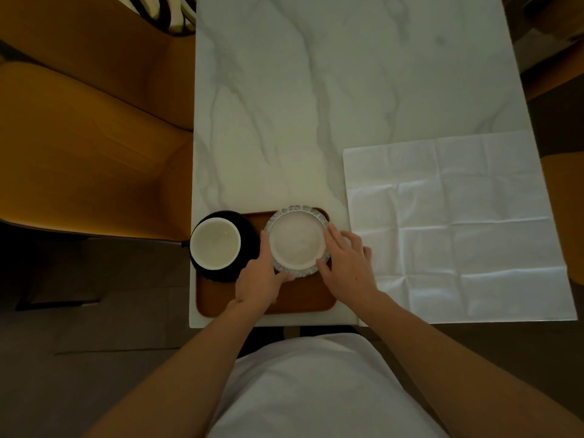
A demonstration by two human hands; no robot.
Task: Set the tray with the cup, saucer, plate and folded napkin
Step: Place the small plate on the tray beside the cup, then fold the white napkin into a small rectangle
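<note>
The person stands at the near end of the marble tabletop [284,105] with both hands on the small plate [297,241], and to my eye this is the step of settling it onto the brown tray [294,298]. The left hand [257,279] curls round the plate's near-left rim, thumb along the edge; the right hand [346,263] has its fingers spread fairly wide, their tips pressing the right rim. The plate sits over the far right part of the tray, just beside the saucer [249,235].

That saucer is black, and the pale cup [215,242] stands upright in its middle, empty as far as I can see. Together they take the tray's far left corner, the saucer overhanging the edge a little.

The plate is white in the well with a scalloped, patterned rim (glass or glazed, I cannot tell which). The napkin [455,222] lies fully opened and flat on the tabletop to the right of the tray, creased into squares and not yet folded.

So cup, saucer and plate look placed. The next move, I judge, calls for letting go of the plate, folding the napkin along its creases and laying it on the bare near part of the tray.
</note>
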